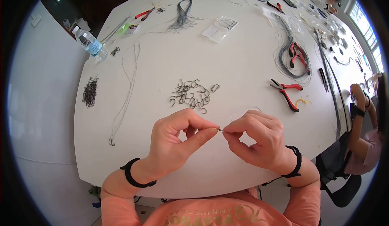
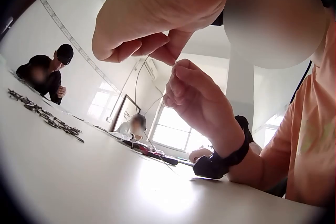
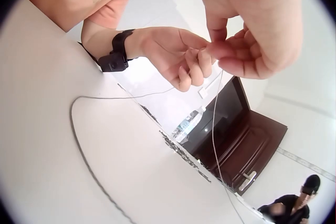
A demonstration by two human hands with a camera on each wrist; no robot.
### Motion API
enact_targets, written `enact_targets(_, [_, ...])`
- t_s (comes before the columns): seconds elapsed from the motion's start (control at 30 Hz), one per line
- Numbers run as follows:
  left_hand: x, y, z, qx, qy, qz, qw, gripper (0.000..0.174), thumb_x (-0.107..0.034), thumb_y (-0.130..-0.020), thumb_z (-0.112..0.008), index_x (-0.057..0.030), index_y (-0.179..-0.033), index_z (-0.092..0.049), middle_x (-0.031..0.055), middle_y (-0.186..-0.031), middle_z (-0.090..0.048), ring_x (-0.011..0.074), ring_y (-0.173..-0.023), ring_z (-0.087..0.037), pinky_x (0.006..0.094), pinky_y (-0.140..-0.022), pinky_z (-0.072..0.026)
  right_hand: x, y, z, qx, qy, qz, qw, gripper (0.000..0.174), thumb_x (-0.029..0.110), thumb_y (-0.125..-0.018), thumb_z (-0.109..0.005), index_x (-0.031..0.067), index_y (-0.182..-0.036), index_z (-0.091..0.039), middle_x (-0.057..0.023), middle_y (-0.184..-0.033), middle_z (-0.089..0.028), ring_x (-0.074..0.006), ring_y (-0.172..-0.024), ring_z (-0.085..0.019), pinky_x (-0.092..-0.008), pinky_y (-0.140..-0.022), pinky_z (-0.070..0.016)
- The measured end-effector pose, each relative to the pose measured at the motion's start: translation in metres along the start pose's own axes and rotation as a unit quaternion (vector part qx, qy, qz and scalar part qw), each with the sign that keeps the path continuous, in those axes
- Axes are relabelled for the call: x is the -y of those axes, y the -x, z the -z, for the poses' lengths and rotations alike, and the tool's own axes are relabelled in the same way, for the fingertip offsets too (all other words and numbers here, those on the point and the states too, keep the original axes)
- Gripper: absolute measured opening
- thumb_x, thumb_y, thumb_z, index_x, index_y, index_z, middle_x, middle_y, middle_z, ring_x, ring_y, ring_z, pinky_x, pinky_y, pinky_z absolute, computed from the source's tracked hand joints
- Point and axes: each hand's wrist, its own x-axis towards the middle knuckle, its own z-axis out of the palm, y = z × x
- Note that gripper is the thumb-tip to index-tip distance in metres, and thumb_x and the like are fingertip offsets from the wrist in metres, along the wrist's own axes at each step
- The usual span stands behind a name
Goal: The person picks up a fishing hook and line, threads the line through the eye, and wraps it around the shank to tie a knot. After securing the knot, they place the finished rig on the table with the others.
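Observation:
Over the table's near side, my left hand (image 1: 172,141) and right hand (image 1: 259,139) meet fingertip to fingertip. The left thumb and index finger pinch a small dark piece (image 1: 219,129), mostly hidden by the fingertips, so I cannot tell its kind. My right thumb and index finger pinch a thin line right beside it. In the right wrist view, a thin grey line (image 3: 84,145) loops from the hands down over the table. Just beyond the hands lies a loose pile of dark fish hooks (image 1: 201,101).
Red-handled pliers (image 1: 292,87) lie to the right, near a coil of grey line (image 1: 279,62) with more pliers. At left are a dense pile of dark hooks (image 1: 90,93), a long line ending in hooks (image 1: 111,141) and a water bottle (image 1: 92,44). A clear plastic case (image 1: 214,34) lies farther back.

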Motion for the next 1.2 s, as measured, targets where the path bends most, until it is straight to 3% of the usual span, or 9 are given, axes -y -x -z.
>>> enact_targets(0.43, [-0.001,0.000,-0.001,0.015,-0.006,-0.005,1.000,0.001,-0.006,-0.091,-0.077,-0.0065,-0.092,-0.076,-0.0022,-0.080,-0.069,0.0037,-0.066,-0.053,0.0212,-0.057,-0.0395,-0.001,0.003,-0.004,-0.029,0.036,0.053,0.998,0.022,0.001,-0.074,-0.081,0.0074,-0.089,-0.065,0.0002,-0.059,-0.052,-0.0159,-0.048,-0.050,-0.0296,-0.047,-0.0400])
enact_targets(0.87, [-0.001,0.001,0.000,0.032,0.000,0.026,0.999,0.003,-0.009,-0.091,-0.077,-0.0057,-0.092,-0.076,-0.0035,-0.078,-0.067,0.0043,-0.064,-0.048,0.0208,-0.059,-0.0399,0.001,0.002,0.002,-0.005,0.057,0.074,0.996,0.021,0.000,-0.074,-0.079,0.0070,-0.089,-0.066,0.0001,-0.061,-0.053,-0.0165,-0.051,-0.051,-0.0297,-0.050,-0.0418])
enact_targets(1.17, [-0.007,-0.002,0.002,0.035,0.006,0.064,0.997,0.005,-0.010,-0.090,-0.077,-0.0054,-0.092,-0.074,-0.0040,-0.082,-0.070,0.0040,-0.066,-0.047,0.0206,-0.061,-0.0404,-0.007,0.003,0.002,-0.002,0.092,0.134,0.987,0.024,0.000,-0.071,-0.076,0.0049,-0.093,-0.066,0.0003,-0.065,-0.051,-0.0150,-0.056,-0.053,-0.0287,-0.053,-0.0430])
enact_targets(1.2, [-0.010,-0.003,0.003,0.045,-0.006,0.074,0.996,0.004,-0.005,-0.090,-0.076,-0.0034,-0.093,-0.073,-0.0007,-0.084,-0.071,0.0045,-0.071,-0.053,0.0207,-0.065,-0.0431,-0.007,0.003,0.002,0.004,0.096,0.139,0.986,0.024,0.001,-0.072,-0.075,0.0044,-0.094,-0.066,0.0003,-0.065,-0.051,-0.0150,-0.057,-0.054,-0.0286,-0.053,-0.0432])
